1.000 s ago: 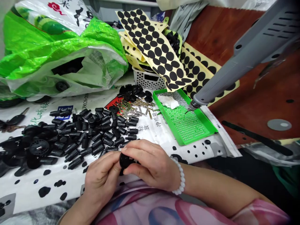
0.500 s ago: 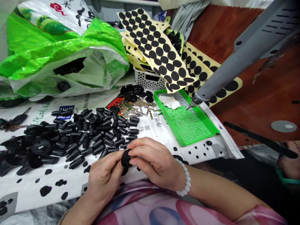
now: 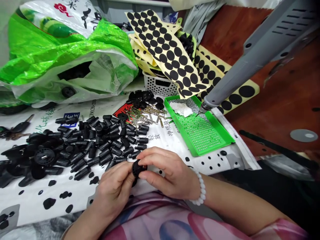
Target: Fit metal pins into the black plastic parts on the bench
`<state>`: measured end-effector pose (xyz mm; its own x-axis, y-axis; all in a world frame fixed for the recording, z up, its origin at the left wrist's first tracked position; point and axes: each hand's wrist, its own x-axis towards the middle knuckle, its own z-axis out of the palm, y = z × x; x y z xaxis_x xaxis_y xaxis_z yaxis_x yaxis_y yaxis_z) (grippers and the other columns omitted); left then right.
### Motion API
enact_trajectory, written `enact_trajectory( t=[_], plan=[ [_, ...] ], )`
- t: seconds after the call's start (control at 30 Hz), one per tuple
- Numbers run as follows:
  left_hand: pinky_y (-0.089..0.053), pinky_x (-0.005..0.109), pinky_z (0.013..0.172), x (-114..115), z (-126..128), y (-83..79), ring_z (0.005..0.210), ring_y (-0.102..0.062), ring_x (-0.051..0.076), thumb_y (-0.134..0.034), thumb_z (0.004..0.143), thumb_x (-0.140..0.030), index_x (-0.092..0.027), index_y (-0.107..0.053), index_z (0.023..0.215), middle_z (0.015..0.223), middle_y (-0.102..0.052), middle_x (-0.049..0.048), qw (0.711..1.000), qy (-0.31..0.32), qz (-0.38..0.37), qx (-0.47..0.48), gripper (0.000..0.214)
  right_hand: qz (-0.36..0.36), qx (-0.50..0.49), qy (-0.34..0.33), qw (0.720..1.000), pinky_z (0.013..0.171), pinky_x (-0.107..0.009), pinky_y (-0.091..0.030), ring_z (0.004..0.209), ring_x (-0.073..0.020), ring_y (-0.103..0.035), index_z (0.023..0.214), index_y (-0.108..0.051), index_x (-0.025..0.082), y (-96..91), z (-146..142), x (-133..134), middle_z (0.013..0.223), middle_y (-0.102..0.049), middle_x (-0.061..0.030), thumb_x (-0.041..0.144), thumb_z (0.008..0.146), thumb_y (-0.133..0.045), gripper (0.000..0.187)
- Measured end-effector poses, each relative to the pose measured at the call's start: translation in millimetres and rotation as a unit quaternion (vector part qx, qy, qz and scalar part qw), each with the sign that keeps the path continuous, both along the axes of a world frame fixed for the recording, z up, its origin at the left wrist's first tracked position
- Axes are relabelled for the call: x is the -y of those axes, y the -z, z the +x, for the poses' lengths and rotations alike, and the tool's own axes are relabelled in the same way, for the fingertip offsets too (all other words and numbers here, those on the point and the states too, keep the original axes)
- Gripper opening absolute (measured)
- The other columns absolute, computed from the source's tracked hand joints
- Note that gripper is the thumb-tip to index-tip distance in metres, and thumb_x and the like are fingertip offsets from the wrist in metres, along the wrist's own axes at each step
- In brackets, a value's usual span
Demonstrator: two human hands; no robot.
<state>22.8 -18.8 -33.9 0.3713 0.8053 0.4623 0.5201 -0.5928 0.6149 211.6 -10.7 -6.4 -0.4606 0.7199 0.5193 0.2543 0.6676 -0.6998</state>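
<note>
My left hand [image 3: 113,191] and my right hand [image 3: 166,171] meet close to my body, and both pinch one small round black plastic part [image 3: 137,168] between their fingertips. My right wrist wears a white bead bracelet [image 3: 200,191]. Just beyond my hands lies a pile of several short black plastic cylinders [image 3: 105,143] on a white printed sheet [image 3: 50,193]. Further back sit small metal pins [image 3: 143,116] and more round black parts [image 3: 145,97].
A green perforated tray [image 3: 202,133] with a white rag lies right of the pile, a grey hanging power screwdriver [image 3: 250,56] pointing into it. Yellow sheets of black round stickers [image 3: 170,53] drape over a white basket [image 3: 160,86]. A green plastic bag [image 3: 62,56] fills the back left. Larger black parts [image 3: 30,160] lie far left.
My hands have shifted slightly right while turning the black part between the fingers. A person's hand that showed at the right edge half a second ago is gone.
</note>
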Motion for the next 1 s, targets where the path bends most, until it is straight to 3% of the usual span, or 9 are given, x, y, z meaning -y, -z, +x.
enact_trajectory(
  t=[0.2,0.3,0.4,0.5,0.6,0.7,0.83,1.0],
  plan=[
    [-0.051,0.021,0.059,0,-1,-4.4,0.066,-0.064,0.013,-0.048,0.086,-0.017,-0.021,-0.062,0.094,0.077,-0.069,0.0015,0.997,0.029,-0.068,-0.008,0.017,-0.030,-0.004,-0.018,0.999,0.081,-0.027,-0.055,0.091,-0.0147,-0.063,0.093,-0.064,0.012,-0.3,5,-1,0.098,-0.065,-0.0129,0.013,0.088,-0.054,0.011],
    [-0.052,0.022,0.065,1,-7,-7.0,0.076,-0.066,0.014,-0.050,0.086,-0.018,-0.022,-0.059,0.107,0.090,-0.069,0.0032,0.997,0.040,-0.064,-0.021,0.023,-0.036,-0.026,0.003,0.999,0.079,-0.028,-0.055,0.090,-0.0146,-0.064,0.093,-0.065,0.014,1.6,7,0,0.097,-0.066,-0.0114,0.013,0.087,-0.056,0.011],
    [-0.052,0.022,0.073,-1,-22,-8.3,0.082,-0.065,0.014,-0.052,0.087,-0.022,-0.024,-0.054,0.116,0.097,-0.068,0.0026,0.996,0.009,-0.064,-0.053,0.029,-0.045,-0.058,0.041,0.996,0.078,-0.029,-0.056,0.089,-0.0151,-0.065,0.092,-0.066,0.015,2.3,11,-1,0.096,-0.067,-0.0106,0.013,0.085,-0.058,0.011],
    [-0.050,0.027,0.082,-8,-40,-7.0,0.087,-0.064,0.017,-0.053,0.087,-0.029,-0.025,-0.056,0.113,0.100,-0.067,0.0030,0.993,-0.074,-0.028,-0.089,0.026,-0.051,-0.086,0.086,0.991,0.078,-0.031,-0.056,0.087,-0.0160,-0.066,0.087,-0.068,0.015,2.7,18,-5,0.093,-0.068,-0.0094,0.012,0.083,-0.061,0.009],
    [-0.045,0.040,0.091,-20,-51,-3.4,0.098,-0.060,0.025,-0.052,0.086,-0.037,-0.022,-0.059,0.107,0.109,-0.063,0.0090,0.978,-0.139,0.037,-0.149,0.027,-0.059,-0.110,0.126,0.984,0.079,-0.034,-0.056,0.087,-0.0167,-0.066,0.085,-0.069,0.016,4.5,24,-7,0.092,-0.068,-0.0085,0.010,0.081,-0.062,0.009],
    [-0.044,0.050,0.086,-33,-51,-0.1,0.095,-0.058,0.032,-0.052,0.084,-0.046,-0.019,-0.061,0.092,0.103,-0.062,0.0149,0.956,-0.180,0.064,-0.223,0.030,-0.064,-0.122,0.149,0.979,0.079,-0.035,-0.056,0.087,-0.0170,-0.065,0.085,-0.069,0.017,6.6,26,-8,0.092,-0.068,-0.0077,0.011,0.081,-0.063,0.009],
    [-0.045,0.049,0.075,-42,-42,-0.8,0.081,-0.058,0.031,-0.056,0.078,-0.055,-0.021,-0.056,0.073,0.088,-0.060,0.0123,0.921,-0.224,0.099,-0.302,0.035,-0.058,-0.120,0.153,0.979,0.079,-0.035,-0.056,0.087,-0.0167,-0.065,0.085,-0.069,0.016,8.5,27,-6,0.092,-0.068,-0.0078,0.011,0.081,-0.063,0.009],
    [-0.043,0.055,0.083,-37,-34,-5.7,0.091,-0.057,0.034,-0.051,0.079,-0.059,-0.020,-0.051,0.069,0.093,-0.057,0.0139,0.909,-0.244,0.093,-0.324,0.040,-0.063,-0.125,0.167,0.976,0.080,-0.035,-0.055,0.088,-0.0163,-0.064,0.086,-0.068,0.016,11.0,30,-5,0.092,-0.068,-0.0078,0.010,0.081,-0.062,0.010]
  ],
)
